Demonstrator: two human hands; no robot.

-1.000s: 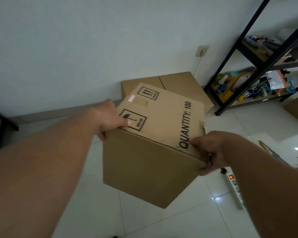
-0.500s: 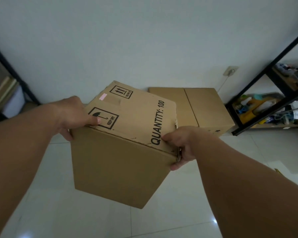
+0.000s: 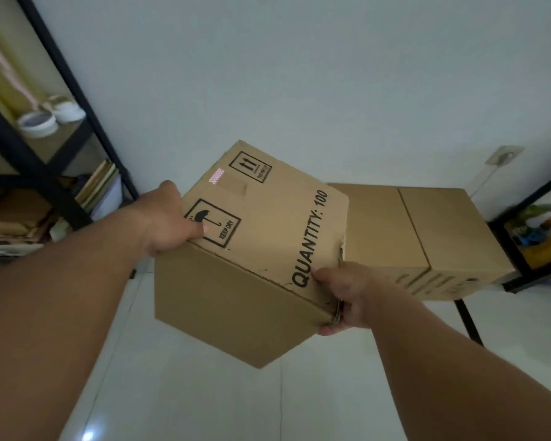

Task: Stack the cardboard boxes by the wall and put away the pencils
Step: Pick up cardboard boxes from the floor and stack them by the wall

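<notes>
I carry a brown cardboard box (image 3: 261, 237) printed "QUANTITY: 100" in the air above the floor, one corner pointing down. My left hand (image 3: 167, 218) grips its left top edge with the thumb on the "KEEP DRY" mark. My right hand (image 3: 347, 294) grips its right corner, thumb on top and fingers underneath. A second, larger cardboard box (image 3: 427, 233) stands on the floor against the white wall, just right of and behind the carried one. No pencils are in view.
A black metal shelf (image 3: 61, 192) with bowls, books and papers stands at the left. Another black shelf (image 3: 535, 237) with colourful items is at the far right. A wall socket (image 3: 503, 155) with a cable sits above the floor box. White floor tiles lie below.
The view has swung left and I have come closer to the wall. The floor box now lies to the right of the carried box; the left shelf has come into view.
</notes>
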